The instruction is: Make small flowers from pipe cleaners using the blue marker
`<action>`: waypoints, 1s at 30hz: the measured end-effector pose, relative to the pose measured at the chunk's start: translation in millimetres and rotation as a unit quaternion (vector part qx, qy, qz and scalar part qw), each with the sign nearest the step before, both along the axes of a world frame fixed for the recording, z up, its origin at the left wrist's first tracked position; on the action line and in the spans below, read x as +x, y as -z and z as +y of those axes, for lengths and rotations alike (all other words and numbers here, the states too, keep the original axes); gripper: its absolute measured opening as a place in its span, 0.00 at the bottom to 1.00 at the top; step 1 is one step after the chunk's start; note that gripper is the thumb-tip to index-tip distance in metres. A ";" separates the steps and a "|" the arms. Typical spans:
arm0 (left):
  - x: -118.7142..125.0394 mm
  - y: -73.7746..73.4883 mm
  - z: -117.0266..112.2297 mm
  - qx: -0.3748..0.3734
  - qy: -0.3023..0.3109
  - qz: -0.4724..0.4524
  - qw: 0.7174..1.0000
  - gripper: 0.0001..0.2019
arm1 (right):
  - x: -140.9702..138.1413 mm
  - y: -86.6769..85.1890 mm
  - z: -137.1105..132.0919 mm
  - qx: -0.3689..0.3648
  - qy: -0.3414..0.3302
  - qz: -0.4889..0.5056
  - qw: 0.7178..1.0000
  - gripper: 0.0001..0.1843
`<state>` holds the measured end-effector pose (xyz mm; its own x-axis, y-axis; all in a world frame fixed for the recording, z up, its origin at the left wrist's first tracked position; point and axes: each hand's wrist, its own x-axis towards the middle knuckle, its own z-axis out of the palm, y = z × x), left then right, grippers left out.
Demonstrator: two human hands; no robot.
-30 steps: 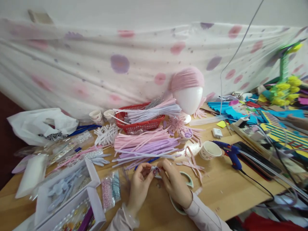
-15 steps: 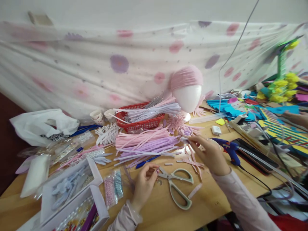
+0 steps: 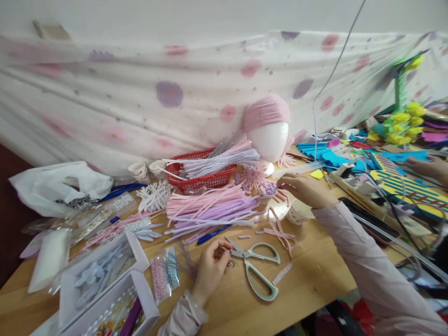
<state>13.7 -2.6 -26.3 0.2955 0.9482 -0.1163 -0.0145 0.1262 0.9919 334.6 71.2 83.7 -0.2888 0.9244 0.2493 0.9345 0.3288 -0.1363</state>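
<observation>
My left hand (image 3: 213, 268) rests on the wooden table with its fingers curled in and the fingertips together. Whatever sits between them, if anything, is too small to make out. Right beside those fingertips lie the tips of the scissors (image 3: 249, 254), whose pale handles are spread apart. My right hand (image 3: 305, 190) reaches over the table, fingers stretched leftward beside a small cup of purple pieces (image 3: 267, 188). Beneath that wrist stands a paper cup (image 3: 299, 212). Pink fuzzy strips (image 3: 278, 232) and short cut pieces lie between the hands.
Bundles of pink and purple fuzzy stems (image 3: 210, 207) lie behind a blue pen (image 3: 213, 234). A red basket (image 3: 201, 179) and a white head form (image 3: 268, 140) stand behind. White boxes (image 3: 140, 266) sit at left. Another person's hand (image 3: 425, 165) is at far right.
My right hand has moved up and to the right, uncovering the paper cup, while its sleeve now covers the blue glue gun. My left hand stays nearly in place.
</observation>
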 end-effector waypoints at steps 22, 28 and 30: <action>-0.4 -0.2 -1.3 0.004 0.016 0.052 0.999 0.04 | -2.4 7.5 7.3 0.015 0.051 0.026 0.998 0.11; 1.7 -0.4 -4.5 0.016 0.012 0.049 0.999 0.12 | -33.4 -3.5 -35.2 0.065 0.041 0.037 0.996 0.10; 0.5 -3.0 -5.4 0.034 0.016 0.070 0.997 0.15 | -54.8 -1.1 -47.4 0.048 0.020 0.057 0.997 0.10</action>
<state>14.2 -8.0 -23.4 0.3107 0.9458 -0.0950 0.1284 0.0572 0.9901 279.8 23.7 84.7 -0.2171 0.9046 0.3667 0.9275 0.3083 -0.2113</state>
